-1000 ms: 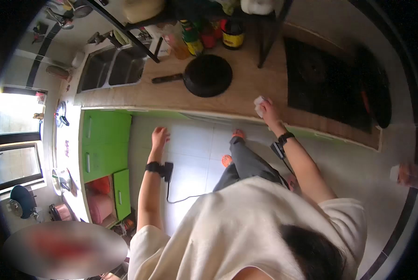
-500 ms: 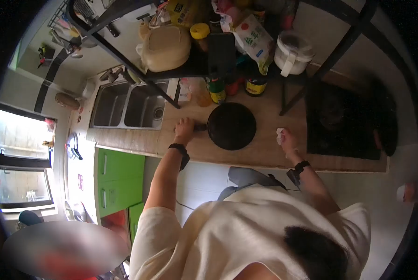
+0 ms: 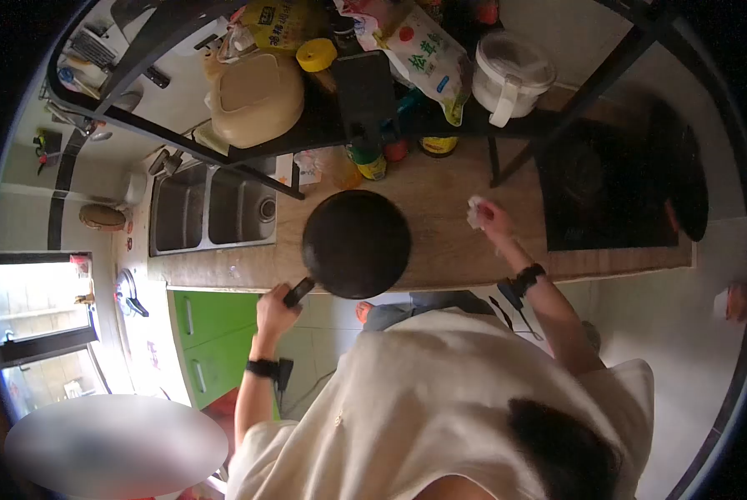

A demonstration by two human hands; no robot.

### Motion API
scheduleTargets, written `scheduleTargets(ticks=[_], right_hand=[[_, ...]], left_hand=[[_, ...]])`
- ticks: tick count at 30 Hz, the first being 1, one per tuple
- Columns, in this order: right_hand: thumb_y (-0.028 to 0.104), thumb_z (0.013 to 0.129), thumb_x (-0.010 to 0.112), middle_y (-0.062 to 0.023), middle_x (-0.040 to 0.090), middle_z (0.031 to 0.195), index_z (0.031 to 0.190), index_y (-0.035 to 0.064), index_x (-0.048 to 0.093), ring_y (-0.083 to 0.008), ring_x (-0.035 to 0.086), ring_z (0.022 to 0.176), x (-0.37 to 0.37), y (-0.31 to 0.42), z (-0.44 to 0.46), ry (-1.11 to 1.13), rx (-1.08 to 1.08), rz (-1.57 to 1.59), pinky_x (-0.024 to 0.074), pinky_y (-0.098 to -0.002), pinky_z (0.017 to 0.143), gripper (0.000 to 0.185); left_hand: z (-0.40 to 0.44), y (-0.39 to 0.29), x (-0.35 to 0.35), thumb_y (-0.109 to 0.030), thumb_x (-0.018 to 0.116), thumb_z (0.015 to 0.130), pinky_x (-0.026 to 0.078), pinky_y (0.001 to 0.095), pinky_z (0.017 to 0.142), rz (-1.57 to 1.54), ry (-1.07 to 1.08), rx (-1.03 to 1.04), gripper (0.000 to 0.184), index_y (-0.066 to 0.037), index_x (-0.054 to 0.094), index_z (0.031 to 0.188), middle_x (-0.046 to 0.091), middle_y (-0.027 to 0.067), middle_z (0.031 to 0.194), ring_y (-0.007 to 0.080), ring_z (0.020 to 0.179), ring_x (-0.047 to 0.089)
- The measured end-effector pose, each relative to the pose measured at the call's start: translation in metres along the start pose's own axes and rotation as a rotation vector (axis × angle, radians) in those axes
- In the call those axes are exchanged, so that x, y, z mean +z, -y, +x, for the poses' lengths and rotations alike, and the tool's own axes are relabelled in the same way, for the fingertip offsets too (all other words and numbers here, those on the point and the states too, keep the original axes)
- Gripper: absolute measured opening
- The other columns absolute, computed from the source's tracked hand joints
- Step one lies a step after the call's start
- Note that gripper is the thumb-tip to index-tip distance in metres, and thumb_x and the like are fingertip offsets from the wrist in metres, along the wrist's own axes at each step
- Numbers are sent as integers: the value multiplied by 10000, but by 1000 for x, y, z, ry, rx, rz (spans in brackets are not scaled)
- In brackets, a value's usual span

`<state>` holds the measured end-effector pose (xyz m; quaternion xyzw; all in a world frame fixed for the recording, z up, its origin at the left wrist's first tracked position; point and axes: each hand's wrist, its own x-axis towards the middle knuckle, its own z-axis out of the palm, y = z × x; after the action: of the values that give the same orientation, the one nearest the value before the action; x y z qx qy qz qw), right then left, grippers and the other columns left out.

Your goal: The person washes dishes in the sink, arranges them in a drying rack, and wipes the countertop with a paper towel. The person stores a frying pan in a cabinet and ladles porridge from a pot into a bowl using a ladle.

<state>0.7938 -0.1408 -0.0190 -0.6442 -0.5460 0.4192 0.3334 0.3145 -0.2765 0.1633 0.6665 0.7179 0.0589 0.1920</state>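
Note:
A round black frying pan (image 3: 357, 244) is over the front part of the wooden counter, its near rim reaching past the front edge. My left hand (image 3: 275, 313) is closed round the pan's handle (image 3: 299, 292), out in front of the counter above the green cabinet. On the other side, my right hand (image 3: 495, 223) is over the counter between the pan and the black cooktop. A crumpled white tissue (image 3: 477, 213) is pinched in its fingers, apart from the pan.
A double steel sink (image 3: 242, 208) lies left, a black cooktop (image 3: 607, 187) right. Overhead, a black rack (image 3: 194, 133) holds a beige container (image 3: 259, 98), a white lidded pot (image 3: 513, 77) and several packets. Bottles stand beneath it. A person, blurred, is at lower left.
My left hand has pulled the frying pan left and toward my body, and it looks larger now. My right hand with the tissue has moved slightly left and farther from me.

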Motion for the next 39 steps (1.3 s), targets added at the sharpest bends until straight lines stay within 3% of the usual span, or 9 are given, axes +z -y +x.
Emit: scheduleTargets(ticks=[3,7,10,14,18,24,29,33,39], right_hand=[[221,862,517,-87,580,975,1167,53,484,-197,561,871,26,28,29,-96,39,-277,443,-339,749,350],[217,884,439,-104,561,983,1130,52,474,-242,550,865,72,105,36,-107,143,162,426,-360,738,298],[200,878,411,-116,548,975,1089,52,477,-268,541,859,130,122,40,20,159,122,417,-371,734,266],[181,859,411,-141,538,962,1079,72,478,-281,535,856,175,95,7,180,-274,-287,414,-369,740,255],[177,847,471,-25,520,868,1013,115,509,-149,507,762,147,48,-12,423,166,382,431,-299,652,182],[244,880,450,5,483,696,999,68,508,-96,469,593,50,39,-67,-127,274,557,399,-242,514,220],[252,908,381,-3,432,666,1126,76,415,-98,429,564,164,76,-92,-95,335,417,384,-244,497,282],[304,916,362,-18,431,693,1136,97,417,-111,418,567,275,133,-71,285,300,526,390,-245,524,307],[290,921,342,-71,526,650,999,84,457,-202,514,523,389,196,-20,406,86,249,431,-324,506,249]], left_hand=[[-47,34,-2,-117,592,556,410,373,517,-61,-157,-154,179,-49,494,690,510,117,601,289,549,517],[-91,49,-16,-63,564,567,326,271,458,-401,-306,-394,145,-34,436,627,429,34,527,128,473,399],[-108,68,-19,-26,534,608,279,224,425,-592,-384,-526,98,-53,439,606,409,-26,524,51,469,356],[-117,82,-23,-8,510,634,292,230,384,-753,-457,-659,55,-47,474,622,434,-11,510,74,421,375],[-125,94,-20,-11,510,661,291,226,373,-974,-536,-718,53,-53,478,660,452,-4,536,81,407,380],[-149,119,-16,-29,494,661,291,227,376,-1080,-699,-807,49,-61,468,636,437,1,525,92,399,374],[-182,143,-1,-37,499,673,290,227,364,-1090,-771,-885,73,-64,459,619,414,-7,505,95,388,383],[-207,158,10,-44,509,689,295,226,361,-1128,-800,-937,94,-70,454,617,406,-8,501,100,385,391],[-249,188,26,-37,498,700,294,226,361,-1174,-801,-996,114,-81,429,619,416,-5,517,98,386,382]])
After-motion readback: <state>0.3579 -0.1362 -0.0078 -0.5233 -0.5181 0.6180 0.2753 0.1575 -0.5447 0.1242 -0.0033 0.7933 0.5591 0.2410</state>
